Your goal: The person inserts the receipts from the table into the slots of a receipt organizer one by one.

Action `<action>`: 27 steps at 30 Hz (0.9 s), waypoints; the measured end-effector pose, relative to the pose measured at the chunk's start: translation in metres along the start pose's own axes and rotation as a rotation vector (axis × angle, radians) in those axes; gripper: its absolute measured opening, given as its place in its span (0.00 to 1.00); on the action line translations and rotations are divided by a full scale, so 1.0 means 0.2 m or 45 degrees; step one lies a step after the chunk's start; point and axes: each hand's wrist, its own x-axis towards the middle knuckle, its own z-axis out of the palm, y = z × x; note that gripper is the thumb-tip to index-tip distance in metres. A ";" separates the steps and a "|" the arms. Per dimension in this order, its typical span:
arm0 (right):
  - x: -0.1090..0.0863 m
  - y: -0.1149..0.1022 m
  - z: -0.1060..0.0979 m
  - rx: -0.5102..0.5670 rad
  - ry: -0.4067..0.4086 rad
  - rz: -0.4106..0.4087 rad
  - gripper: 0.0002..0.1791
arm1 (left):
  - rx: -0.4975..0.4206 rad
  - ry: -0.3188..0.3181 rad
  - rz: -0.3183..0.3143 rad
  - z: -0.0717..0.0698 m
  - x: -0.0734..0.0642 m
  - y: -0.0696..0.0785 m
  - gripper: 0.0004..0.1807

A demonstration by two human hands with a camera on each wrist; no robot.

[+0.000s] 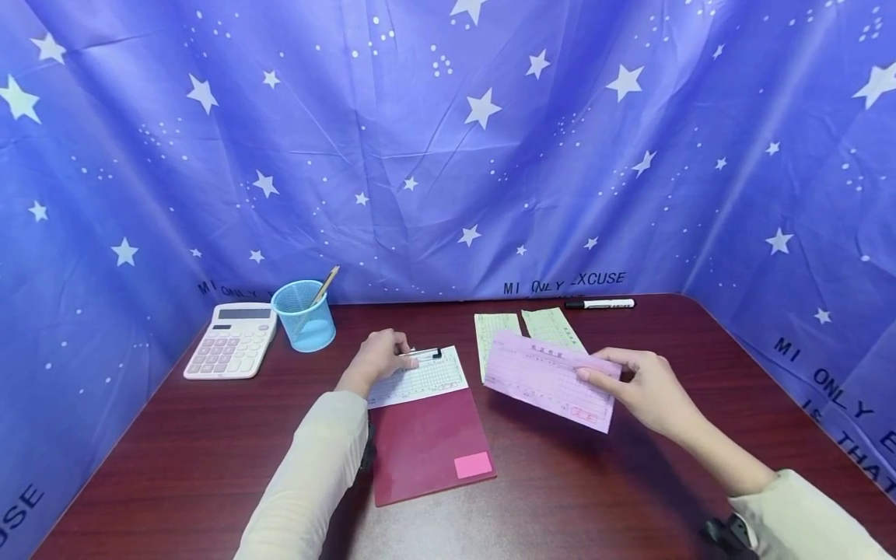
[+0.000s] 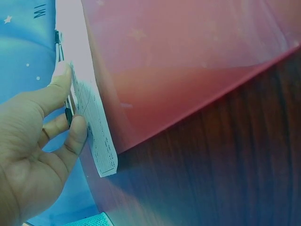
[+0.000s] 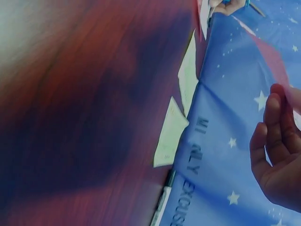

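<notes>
A dark red clipboard point(image 1: 427, 443) lies on the table with a white printed form point(image 1: 442, 378) across its top end. At that end my left hand point(image 1: 378, 359) pinches the wire clip point(image 1: 424, 354), thumb on the near side. The left wrist view shows thumb and fingers around the clip point(image 2: 68, 117), at the form's edge. My right hand point(image 1: 647, 385) holds a pink printed slip point(image 1: 542, 381) by its right end, thumb on top. The slip is raised and tilted, partly covering two pale green slips point(image 1: 556, 328) on the table behind it.
On the left are a white calculator point(image 1: 231, 342) and a blue mesh pen cup point(image 1: 308, 323) with a pencil point(image 1: 326, 283). A black-and-white marker point(image 1: 602, 304) lies along the back edge. A blue star-printed curtain point(image 1: 420, 155) encloses the table point(image 1: 560, 498).
</notes>
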 end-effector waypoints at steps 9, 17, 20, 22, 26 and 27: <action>0.14 -0.07 0.15 0.124 -0.190 0.014 0.05 | -0.011 -0.002 -0.001 0.00 0.01 -0.01 0.10; 0.26 -0.11 0.29 0.180 -0.379 0.001 0.07 | 0.009 0.013 0.031 0.02 0.02 -0.02 0.08; 0.30 -0.14 0.36 0.207 -0.453 -0.022 0.09 | 0.011 0.017 0.041 0.01 0.01 -0.01 0.07; 0.32 -0.15 0.40 0.228 -0.502 -0.032 0.11 | 0.005 0.016 0.036 0.01 0.01 0.00 0.07; 0.36 -0.18 0.49 0.243 -0.567 -0.029 0.11 | -0.013 0.020 0.019 0.00 0.00 0.00 0.08; 0.37 -0.19 0.51 0.238 -0.577 -0.030 0.11 | -0.007 0.022 0.024 0.00 0.00 0.00 0.09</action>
